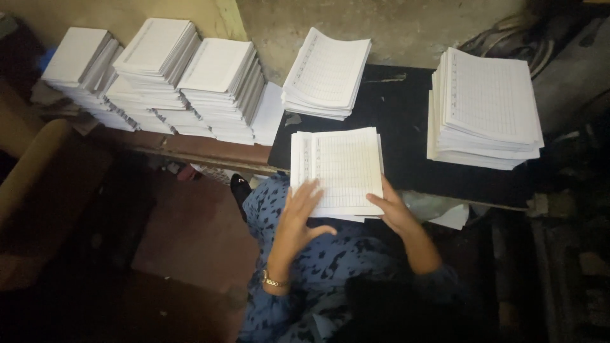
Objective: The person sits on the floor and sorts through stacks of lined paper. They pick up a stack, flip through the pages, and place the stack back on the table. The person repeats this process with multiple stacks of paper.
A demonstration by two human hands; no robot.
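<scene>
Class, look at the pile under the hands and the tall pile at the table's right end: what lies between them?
Nothing: the head view shows only bare black table top between the near pile and the tall pile.

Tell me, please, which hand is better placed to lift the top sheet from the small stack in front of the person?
Probably the left hand. Its spread fingers lie flat on the top sheet of the small stack, near its lower left corner. The right hand only grips the stack's lower right edge, seemingly steadying it.

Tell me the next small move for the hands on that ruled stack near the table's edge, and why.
Probably square it up: press the left hand flat and nudge with the right hand until the edges line up. The small ruled stack sits at the front edge of the black table, overhanging it slightly, with lower sheets peeking out at its bottom edge, while both hands rest on it.
</scene>
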